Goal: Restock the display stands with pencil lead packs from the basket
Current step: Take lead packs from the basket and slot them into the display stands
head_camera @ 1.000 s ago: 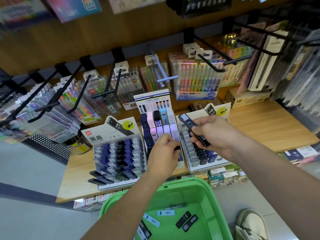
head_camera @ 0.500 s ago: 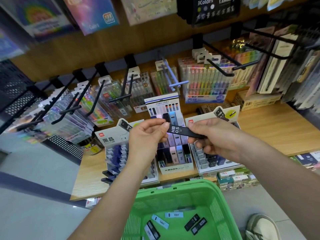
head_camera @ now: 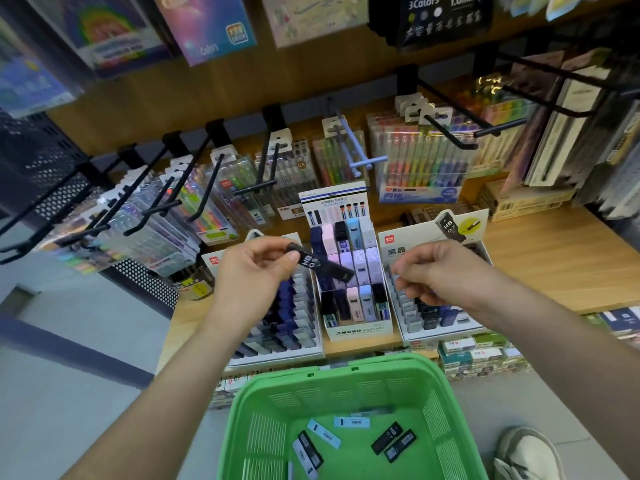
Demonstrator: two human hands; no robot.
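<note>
Black glossy plastic, flat and long, the pencil lead pack [head_camera: 318, 264] marked HB 0.5 is pinched at one end by the left grip [head_camera: 252, 271]. It hangs over the left display stand [head_camera: 277, 356], probably so the label can be matched to a stepped slot. The right grip [head_camera: 441, 271] curls above the right display stand [head_camera: 436, 336]; whether it holds anything, I cannot tell. The spare packs [head_camera: 387, 438] lie loose in the green lattice basket [head_camera: 329, 372].

Left hand [head_camera: 252, 271], right hand [head_camera: 440, 275], forearms [head_camera: 166, 375] bare; pale beige sneaker [head_camera: 523, 455] on foot.
</note>
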